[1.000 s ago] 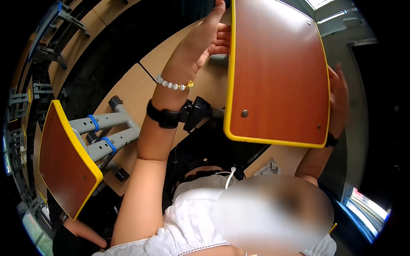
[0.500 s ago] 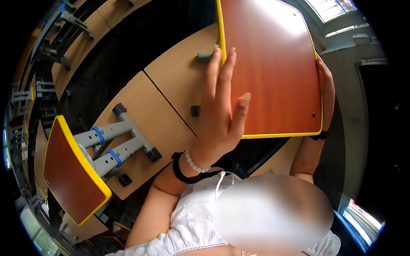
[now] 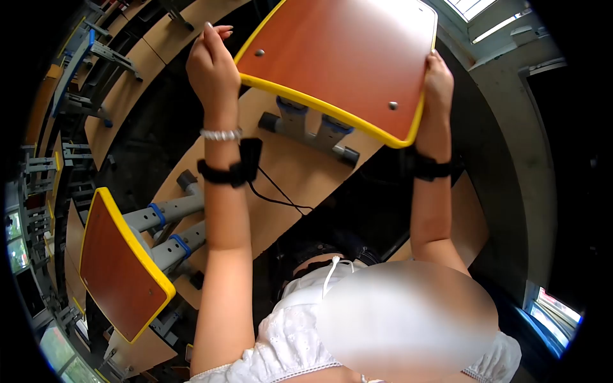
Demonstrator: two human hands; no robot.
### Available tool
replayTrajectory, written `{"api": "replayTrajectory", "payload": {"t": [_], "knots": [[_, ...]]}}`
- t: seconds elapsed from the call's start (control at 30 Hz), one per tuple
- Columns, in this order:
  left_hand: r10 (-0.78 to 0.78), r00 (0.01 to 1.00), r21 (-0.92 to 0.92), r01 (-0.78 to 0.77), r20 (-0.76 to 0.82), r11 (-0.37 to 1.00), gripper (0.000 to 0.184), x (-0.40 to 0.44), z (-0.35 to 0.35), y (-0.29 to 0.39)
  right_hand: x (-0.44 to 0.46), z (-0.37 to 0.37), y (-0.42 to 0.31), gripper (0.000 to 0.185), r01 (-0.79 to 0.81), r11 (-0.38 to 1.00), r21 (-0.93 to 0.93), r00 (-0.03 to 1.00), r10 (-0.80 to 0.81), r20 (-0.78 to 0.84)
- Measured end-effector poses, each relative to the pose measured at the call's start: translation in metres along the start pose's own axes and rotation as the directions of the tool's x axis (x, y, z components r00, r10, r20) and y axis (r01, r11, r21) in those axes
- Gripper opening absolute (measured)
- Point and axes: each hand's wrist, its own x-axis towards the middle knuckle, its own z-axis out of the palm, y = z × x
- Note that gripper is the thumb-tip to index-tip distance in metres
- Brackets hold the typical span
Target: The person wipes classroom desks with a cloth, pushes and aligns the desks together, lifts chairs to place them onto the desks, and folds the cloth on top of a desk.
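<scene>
Here the yellow-rimmed stool (image 3: 338, 57) is presented seat up above the desk (image 3: 294, 172), its foot bar (image 3: 310, 142) seen against the desktop, one black end cap beside the edge nearest the wearer; whether the bar rests there or is lifted is not shown. On one side, the rim is grasped by the right hand (image 3: 439, 86), fingertips folded at the edge. At the opposite corner, nothing is seen gripped by the left hand (image 3: 214, 67): its fingers are loosely curled beyond the rim, and contact at the palm cannot be judged.

A stiff, fairly heavy piece is to be expected, with metal legs under a hard board. The glossy face may prove slippery, so hold is best taken at both side rims, or on the legs below; breakage seems unlikely, but tipping could be suffered under a one-sided hold.

Outward now, and a second stool (image 3: 124, 268) is spotted towards the desk's left end, its grey legs (image 3: 169, 214) reaching over the desktop; sideways room is narrowed by it. Between the two, the desktop is crossed by a black cable (image 3: 274, 202), which could be snagged. Black straps are worn on both forearms, a beaded bracelet (image 3: 221, 135) on the left wrist. Farther off, more desks (image 3: 128, 70) are lined up, and the right side is closed by a grey wall (image 3: 507, 102).
</scene>
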Motion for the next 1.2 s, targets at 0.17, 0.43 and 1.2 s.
{"api": "replayTrajectory", "payload": {"t": [0.17, 0.43, 1.2], "knots": [[-0.195, 0.911, 0.180, 0.137, 0.364, 0.974, 0.044, 0.039, -0.016, -0.021, -0.080, 0.042, -0.010, 0.043, 0.183, 0.978, 0.099, 0.968, -0.162, -0.191], [-0.520, 0.780, -0.095, 0.581, 0.349, 0.808, 0.051, 0.043, -0.004, -0.030, -0.091, 0.042, -0.005, 0.049, 0.258, 0.963, 0.082, 0.951, -0.239, -0.195], [-0.344, 0.904, 0.100, 0.330, 0.253, 0.939, 0.043, 0.067, 0.039, -0.050, -0.041, 0.035, 0.001, 0.051, 0.256, 0.963, -0.086, 0.946, -0.268, -0.182]]}}
